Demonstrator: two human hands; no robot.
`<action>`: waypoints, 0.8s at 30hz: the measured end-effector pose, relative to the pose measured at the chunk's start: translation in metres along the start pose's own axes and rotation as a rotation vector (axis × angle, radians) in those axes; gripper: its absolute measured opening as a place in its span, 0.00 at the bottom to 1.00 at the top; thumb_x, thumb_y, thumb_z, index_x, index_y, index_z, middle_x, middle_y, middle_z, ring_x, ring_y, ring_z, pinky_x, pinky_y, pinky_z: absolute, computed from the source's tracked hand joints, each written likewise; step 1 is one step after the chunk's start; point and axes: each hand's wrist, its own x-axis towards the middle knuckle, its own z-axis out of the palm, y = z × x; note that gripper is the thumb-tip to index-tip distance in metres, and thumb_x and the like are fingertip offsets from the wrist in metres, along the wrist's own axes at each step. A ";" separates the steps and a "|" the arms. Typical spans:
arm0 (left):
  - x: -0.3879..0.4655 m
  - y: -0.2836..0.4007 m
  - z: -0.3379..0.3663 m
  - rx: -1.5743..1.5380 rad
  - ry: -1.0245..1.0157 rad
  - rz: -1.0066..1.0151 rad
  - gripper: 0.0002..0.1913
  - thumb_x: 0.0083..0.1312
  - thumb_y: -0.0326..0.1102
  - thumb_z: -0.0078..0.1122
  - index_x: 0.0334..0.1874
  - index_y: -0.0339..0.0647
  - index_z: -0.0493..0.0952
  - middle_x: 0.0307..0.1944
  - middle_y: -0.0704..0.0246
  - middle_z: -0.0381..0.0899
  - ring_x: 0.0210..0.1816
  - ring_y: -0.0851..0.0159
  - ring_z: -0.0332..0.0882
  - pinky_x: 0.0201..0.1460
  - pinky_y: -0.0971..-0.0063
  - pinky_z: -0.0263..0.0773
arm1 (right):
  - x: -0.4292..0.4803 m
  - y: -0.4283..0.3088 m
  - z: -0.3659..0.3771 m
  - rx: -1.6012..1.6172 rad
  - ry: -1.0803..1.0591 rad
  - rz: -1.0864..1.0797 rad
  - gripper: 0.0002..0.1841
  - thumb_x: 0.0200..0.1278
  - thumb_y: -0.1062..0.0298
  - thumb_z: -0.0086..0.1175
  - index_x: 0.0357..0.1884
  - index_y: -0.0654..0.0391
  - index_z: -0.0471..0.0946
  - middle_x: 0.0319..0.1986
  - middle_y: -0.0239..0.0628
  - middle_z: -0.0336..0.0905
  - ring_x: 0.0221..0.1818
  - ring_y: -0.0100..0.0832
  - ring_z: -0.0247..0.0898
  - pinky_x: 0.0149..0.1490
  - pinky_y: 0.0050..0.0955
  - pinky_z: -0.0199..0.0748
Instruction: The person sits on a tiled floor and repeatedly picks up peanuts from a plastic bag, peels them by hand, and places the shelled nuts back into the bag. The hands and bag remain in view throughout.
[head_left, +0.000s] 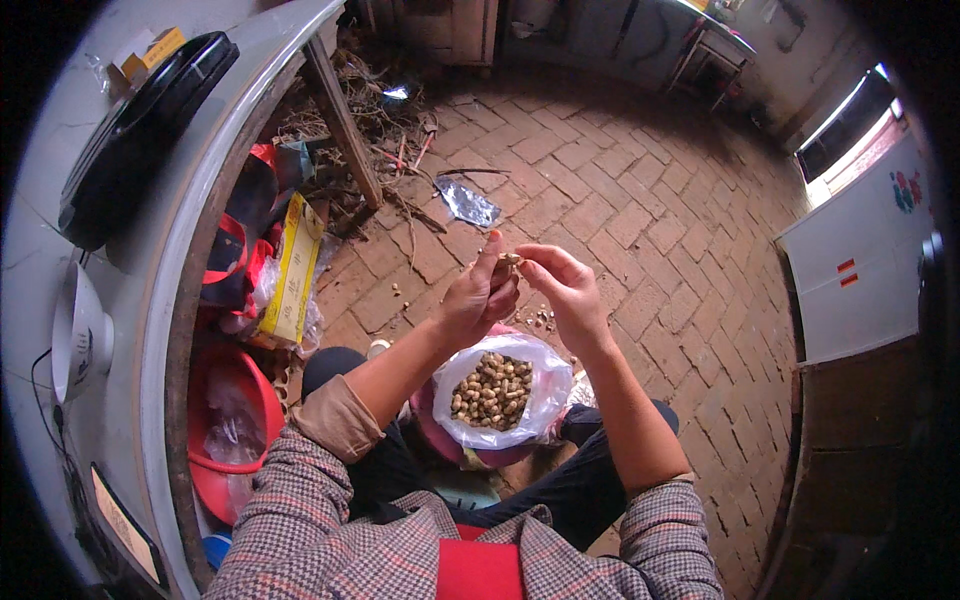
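Observation:
A peanut (510, 259) is held between my two hands, above and beyond a white plastic bag. My left hand (484, 289) grips it with the thumb raised and the other fingers curled in. The thumb and index fingertips of my right hand (564, 289) pinch its right end. Below them, the open plastic bag (551, 375) is full of unshelled peanuts (491, 394). It sits in a pink-purple basin (427, 420) between my knees. Whether loose kernels lie inside my curled left fingers is hidden.
Shell bits (541, 319) lie on the brick floor (637, 225) beyond the bag. A silvery plastic wrapper (469, 202) and dry sticks (412, 214) lie farther off. At left stands a table (150, 315), with a red basin (259, 375) and a yellow carton (294, 270) below its edge. A white cabinet (847, 255) stands right.

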 end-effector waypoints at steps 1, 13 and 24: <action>0.000 -0.001 0.000 0.046 0.016 0.003 0.28 0.72 0.64 0.39 0.25 0.48 0.70 0.12 0.80 0.56 0.13 0.78 0.51 0.17 0.81 0.48 | -0.001 -0.001 -0.004 0.011 -0.047 0.048 0.14 0.67 0.65 0.58 0.50 0.63 0.78 0.35 0.30 0.79 0.39 0.21 0.73 0.47 0.21 0.72; 0.002 -0.013 -0.005 0.320 0.075 0.039 0.30 0.73 0.63 0.36 0.33 0.41 0.76 0.22 0.72 0.76 0.16 0.79 0.61 0.19 0.83 0.56 | -0.005 0.006 0.000 0.268 0.046 0.230 0.08 0.63 0.74 0.52 0.43 0.64 0.76 0.29 0.32 0.77 0.26 0.19 0.70 0.32 0.18 0.69; 0.003 -0.022 -0.011 0.094 0.049 -0.089 0.30 0.73 0.62 0.38 0.29 0.41 0.77 0.11 0.79 0.62 0.11 0.80 0.52 0.13 0.83 0.47 | -0.003 0.028 -0.008 0.372 0.031 0.255 0.05 0.62 0.76 0.51 0.38 0.62 0.75 0.28 0.31 0.75 0.26 0.19 0.68 0.31 0.20 0.68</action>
